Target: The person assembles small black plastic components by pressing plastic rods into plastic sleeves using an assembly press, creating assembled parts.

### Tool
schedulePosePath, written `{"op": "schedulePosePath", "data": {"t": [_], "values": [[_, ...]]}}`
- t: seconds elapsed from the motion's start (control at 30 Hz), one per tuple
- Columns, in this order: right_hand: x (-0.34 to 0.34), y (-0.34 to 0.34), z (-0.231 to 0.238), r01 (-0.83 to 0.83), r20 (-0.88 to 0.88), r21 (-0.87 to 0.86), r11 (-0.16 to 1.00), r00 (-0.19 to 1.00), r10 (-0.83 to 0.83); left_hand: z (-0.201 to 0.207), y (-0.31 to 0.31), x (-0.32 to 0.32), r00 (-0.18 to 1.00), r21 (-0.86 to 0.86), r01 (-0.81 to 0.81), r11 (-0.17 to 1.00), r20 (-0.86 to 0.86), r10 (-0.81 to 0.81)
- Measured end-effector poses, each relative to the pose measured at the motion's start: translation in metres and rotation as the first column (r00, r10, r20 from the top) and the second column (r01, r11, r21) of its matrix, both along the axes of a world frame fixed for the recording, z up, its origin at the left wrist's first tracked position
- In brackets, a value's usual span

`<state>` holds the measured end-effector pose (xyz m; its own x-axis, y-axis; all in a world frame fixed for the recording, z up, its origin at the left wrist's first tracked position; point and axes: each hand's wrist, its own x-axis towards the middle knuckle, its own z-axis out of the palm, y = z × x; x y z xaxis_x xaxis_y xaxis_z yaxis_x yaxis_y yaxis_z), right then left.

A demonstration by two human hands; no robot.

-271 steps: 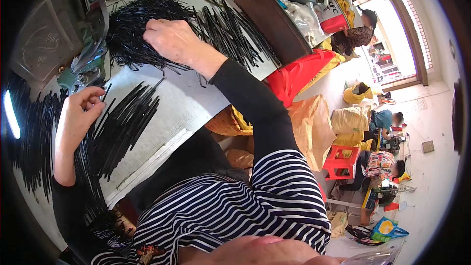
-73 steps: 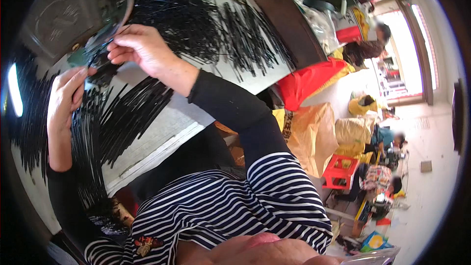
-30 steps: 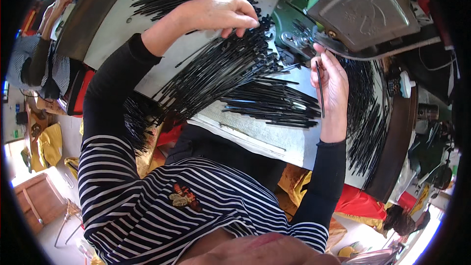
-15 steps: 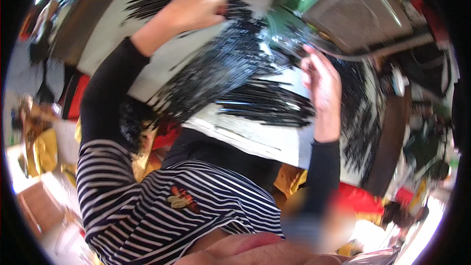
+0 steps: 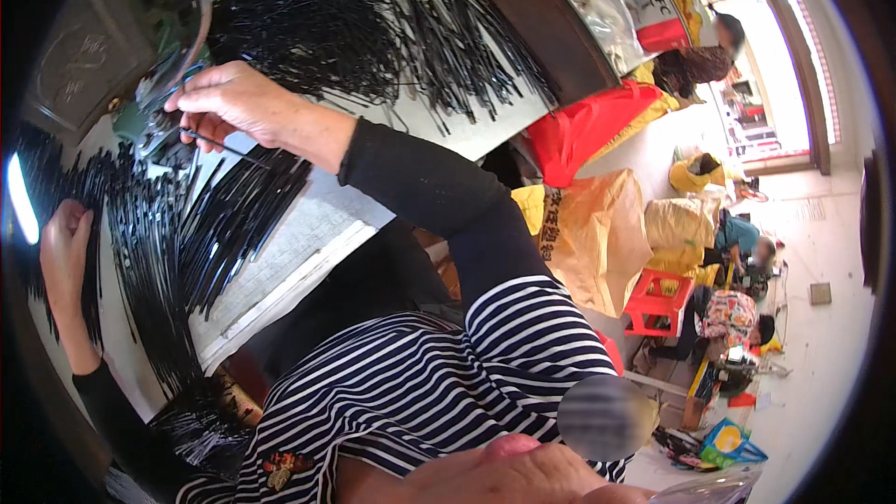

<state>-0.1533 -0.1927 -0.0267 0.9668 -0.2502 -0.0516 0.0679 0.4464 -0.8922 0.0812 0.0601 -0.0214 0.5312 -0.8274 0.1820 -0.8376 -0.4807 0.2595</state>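
My right hand [image 5: 238, 107] pinches a thin black strip [image 5: 224, 147] beside a small metal machine [image 5: 154, 135] at the far left of the table. Below that hand, a fan of black strips [image 5: 243, 215] lies on the pale tabletop. My left hand [image 5: 65, 247] is over the long black strips [image 5: 149, 261] at the left side, its fingers curled closed; whatever they hold is hidden. A large tangled heap of black strips [image 5: 303, 28] lies beyond my right hand, with looser ones [image 5: 457, 47] to its right.
A dark table edge [image 5: 523, 14] runs along the right. Past it are a red bag [image 5: 579, 135], a tan sack [image 5: 597, 238] and a red stool [image 5: 658, 303]. Other people [image 5: 733, 317] sit farther right. A grey panel [image 5: 79, 75] stands at the far left.
The view has swung rightward, so the table and machine appear farther left. My right hand has its fingers together on a strip near the machine; my left hand is lower, by the strips.
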Motion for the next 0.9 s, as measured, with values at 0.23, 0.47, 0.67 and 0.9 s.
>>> {"op": "schedulePosePath", "data": {"t": [0.23,0.47,0.67,0.9], "values": [[0.012,0.006,-0.003,-0.065,0.016,-0.017,0.998,0.998,0.065,0.005,0.006,0.002,0.973,-0.123,-0.044,0.991,-0.229,0.015],[0.004,0.014,0.016,-0.049,-0.121,-0.197,0.979,0.992,0.026,0.041,-0.049,-0.074,0.613,-0.32,-0.274,0.907,-0.785,-0.092],[0.0,0.026,0.026,-0.211,-0.215,-0.326,0.921,0.966,0.145,0.027,-0.065,-0.092,0.556,-0.484,-0.252,0.838,-0.781,-0.283],[0.0,0.03,0.021,-0.227,-0.235,-0.365,0.903,0.961,0.147,0.012,-0.067,-0.094,0.421,-0.514,-0.286,0.809,-0.826,-0.376]]}}
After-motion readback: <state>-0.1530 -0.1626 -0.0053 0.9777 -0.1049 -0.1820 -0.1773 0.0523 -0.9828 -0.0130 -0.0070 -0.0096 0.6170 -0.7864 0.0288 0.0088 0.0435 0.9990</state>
